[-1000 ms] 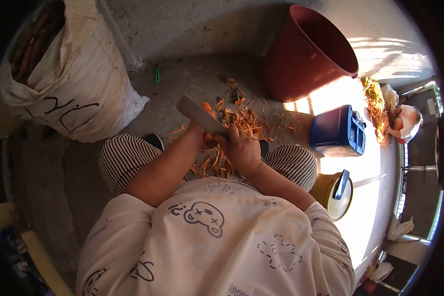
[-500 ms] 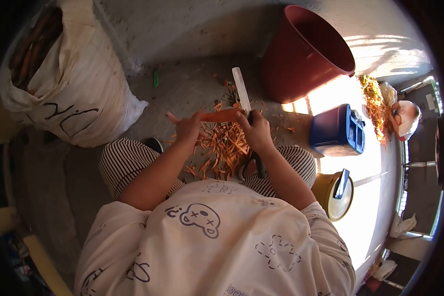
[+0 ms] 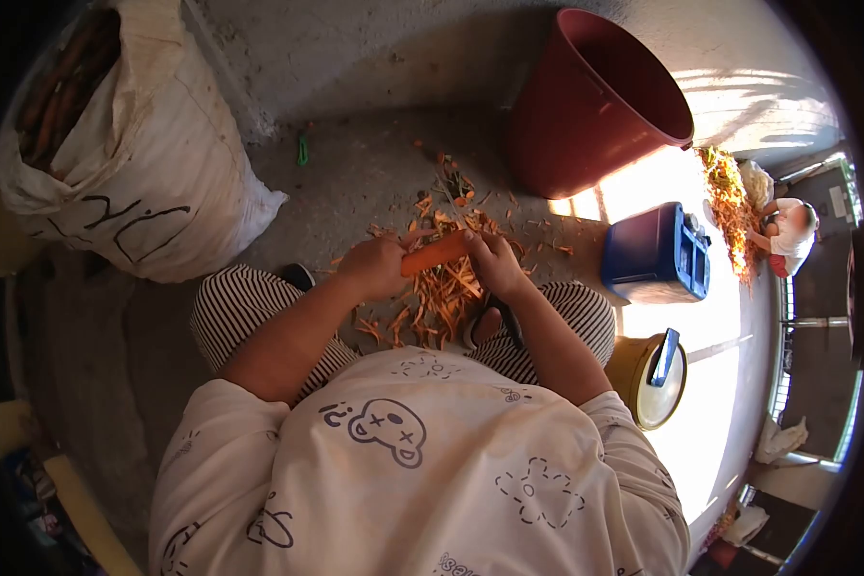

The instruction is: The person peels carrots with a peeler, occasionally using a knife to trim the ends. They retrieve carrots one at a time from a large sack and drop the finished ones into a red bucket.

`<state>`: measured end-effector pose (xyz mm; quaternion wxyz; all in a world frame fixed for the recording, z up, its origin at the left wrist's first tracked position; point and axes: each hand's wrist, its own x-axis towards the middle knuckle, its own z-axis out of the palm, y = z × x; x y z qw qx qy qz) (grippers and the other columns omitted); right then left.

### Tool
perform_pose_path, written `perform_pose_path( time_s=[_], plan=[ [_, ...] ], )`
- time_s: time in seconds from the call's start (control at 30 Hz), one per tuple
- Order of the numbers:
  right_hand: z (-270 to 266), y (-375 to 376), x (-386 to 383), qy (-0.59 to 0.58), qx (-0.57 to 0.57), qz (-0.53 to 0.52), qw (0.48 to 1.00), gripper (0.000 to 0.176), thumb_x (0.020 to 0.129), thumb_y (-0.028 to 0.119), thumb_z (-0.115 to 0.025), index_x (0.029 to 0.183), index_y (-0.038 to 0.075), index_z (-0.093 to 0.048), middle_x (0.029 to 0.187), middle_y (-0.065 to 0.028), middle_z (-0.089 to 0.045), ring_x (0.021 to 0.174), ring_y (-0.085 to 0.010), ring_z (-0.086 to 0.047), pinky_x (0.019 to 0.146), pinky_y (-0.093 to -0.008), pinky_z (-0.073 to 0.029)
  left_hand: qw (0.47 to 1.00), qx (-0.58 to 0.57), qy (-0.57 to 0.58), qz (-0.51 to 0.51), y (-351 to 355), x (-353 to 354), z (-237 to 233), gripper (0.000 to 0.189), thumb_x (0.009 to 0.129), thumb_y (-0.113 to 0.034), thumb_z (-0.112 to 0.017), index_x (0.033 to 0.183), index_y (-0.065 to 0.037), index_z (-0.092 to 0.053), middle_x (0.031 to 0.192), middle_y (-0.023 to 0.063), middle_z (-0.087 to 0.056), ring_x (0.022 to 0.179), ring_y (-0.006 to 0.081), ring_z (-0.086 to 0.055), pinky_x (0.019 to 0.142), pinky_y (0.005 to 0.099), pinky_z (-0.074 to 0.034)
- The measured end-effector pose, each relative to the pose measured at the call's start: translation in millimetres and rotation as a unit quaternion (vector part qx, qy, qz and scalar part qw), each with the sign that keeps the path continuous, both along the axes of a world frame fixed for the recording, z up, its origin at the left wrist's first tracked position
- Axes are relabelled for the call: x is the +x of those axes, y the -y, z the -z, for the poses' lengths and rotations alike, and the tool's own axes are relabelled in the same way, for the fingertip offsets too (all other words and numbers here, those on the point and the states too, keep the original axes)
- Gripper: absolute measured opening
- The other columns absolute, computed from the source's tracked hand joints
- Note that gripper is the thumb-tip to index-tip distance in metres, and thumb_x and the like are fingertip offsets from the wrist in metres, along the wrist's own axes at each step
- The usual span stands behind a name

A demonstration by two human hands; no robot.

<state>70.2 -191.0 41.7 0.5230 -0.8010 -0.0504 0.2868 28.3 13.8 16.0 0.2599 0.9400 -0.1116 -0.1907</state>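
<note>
Carrot (image 3: 434, 253) held level above knees, over peel heap (image 3: 440, 293) on floor. Far left: sack (image 3: 144, 192) of carrots, well apart. Left hand (image 3: 374, 267): fingers wrapped round carrot's near end. Right hand (image 3: 494, 264): fist closed at other end, apparently on knife (image 3: 448, 200), blade edge-on and hard to make out. Red bucket (image 3: 595, 106) beyond. Looks mid-peel. Next stroke wants shallow blade, clear of left fingers.
</note>
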Motion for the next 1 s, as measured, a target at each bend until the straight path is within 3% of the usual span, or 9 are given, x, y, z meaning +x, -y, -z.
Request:
perform_pose_path(
  time_s=[0.1,0.33,0.4,0.53,0.63,0.7,0.73,0.83,1.0],
  plan=[
    [2.1,-0.3,0.7,0.061,-0.009,-0.028,0.998,0.056,0.082,0.044,-0.040,0.090,-0.009,-0.054,0.062,-0.0113,-0.050,0.049,-0.0182,-0.054,0.037,-0.0277,-0.046,0.988,-0.001,-0.153,0.019,-2.6,8.9,-8.0,0.031,0.064,-0.016,-0.057,0.093,-0.008,-0.059,0.093,0.0104,-0.058,0.078,0.0240,-0.057,0.072,0.0330,-0.044],
    [19.1,-1.0,5.7,-0.056,0.032,0.024,0.998,0.058,0.082,0.052,-0.037,0.074,-0.003,-0.054,0.052,-0.0045,-0.043,0.044,-0.0136,-0.046,0.036,-0.0275,-0.039,0.992,0.002,-0.125,0.011,-4.0,7.6,-8.7,0.039,0.062,-0.016,-0.057,0.100,-0.007,-0.057,0.076,0.0115,-0.059,0.069,0.0238,-0.057,0.066,0.0335,-0.044],
    [17.3,-4.9,1.4,-0.215,0.098,0.109,0.966,0.060,0.081,0.057,-0.033,0.080,0.001,-0.054,0.049,-0.0015,-0.039,0.041,-0.0114,-0.039,0.037,-0.0271,-0.035,0.995,-0.002,-0.095,-0.011,-2.8,3.7,-1.6,0.040,0.063,-0.019,-0.057,0.102,-0.007,-0.056,0.066,0.0115,-0.057,0.059,0.0215,-0.057,0.059,0.0325,-0.046],
    [12.1,-4.5,0.4,-0.420,0.160,0.194,0.872,0.071,0.076,0.068,-0.026,0.083,0.004,-0.056,0.047,0.0001,-0.034,0.038,-0.0104,-0.031,0.038,-0.0245,-0.029,0.997,-0.002,-0.065,-0.039,-0.8,-0.8,0.3,0.067,0.065,-0.018,-0.056,0.126,-0.014,-0.030,0.070,0.0107,-0.059,0.061,0.0221,-0.057,0.060,0.0337,-0.046],
    [17.3,-2.0,-2.3,-0.302,0.092,0.148,0.937,0.070,0.075,0.067,-0.033,0.086,0.002,-0.055,0.051,-0.0015,-0.041,0.042,-0.0130,-0.039,0.041,-0.0268,-0.034,0.997,-0.010,-0.075,-0.021,-4.8,-2.0,-0.2,0.077,0.066,-0.017,-0.056,0.132,-0.018,-0.016,0.075,0.0109,-0.059,0.062,0.0222,-0.057,0.060,0.0341,-0.046],
    [22.6,-4.6,-3.8,-0.057,-0.025,0.082,0.995,0.073,0.072,0.067,-0.038,0.091,-0.002,-0.052,0.058,-0.0083,-0.049,0.051,-0.0193,-0.051,0.046,-0.0316,-0.040,0.997,-0.020,-0.071,-0.017,-5.6,-3.7,3.6,0.077,0.066,-0.017,-0.056,0.132,-0.019,-0.016,0.080,0.0112,-0.060,0.063,0.0222,-0.057,0.060,0.0342,-0.046],
    [23.5,-5.7,-4.2,0.069,-0.083,0.046,0.993,0.076,0.071,0.067,-0.041,0.093,-0.004,-0.050,0.061,-0.0117,-0.053,0.056,-0.0225,-0.056,0.049,-0.0340,-0.043,0.996,-0.026,-0.082,-0.025,-4.1,-4.2,-1.1,0.077,0.065,-0.016,-0.057,0.132,-0.019,-0.019,0.083,0.0111,-0.060,0.069,0.0233,-0.057,0.064,0.0343,-0.045],
    [12.0,-2.1,-0.1,0.245,-0.145,-0.051,0.957,0.074,0.065,0.064,-0.054,0.090,-0.005,-0.048,0.067,-0.0180,-0.057,0.068,-0.0297,-0.060,0.059,-0.0385,-0.046,0.994,-0.054,-0.087,-0.028,-2.9,-4.4,-12.0,0.076,0.062,-0.015,-0.059,0.130,-0.018,-0.024,0.091,0.0110,-0.059,0.082,0.0258,-0.057,0.073,0.0345,-0.044],
    [-18.2,-0.7,0.9,0.288,-0.183,-0.134,0.930,0.078,0.052,0.067,-0.061,0.085,-0.002,-0.046,0.065,-0.0178,-0.055,0.066,-0.0330,-0.059,0.058,-0.0387,-0.045,0.993,-0.087,-0.060,0.043,-11.5,-6.5,-11.9,0.078,0.061,-0.014,-0.059,0.130,-0.014,-0.023,0.097,0.0116,-0.057,0.085,0.0268,-0.056,0.074,0.0336,-0.043]
  ],
)
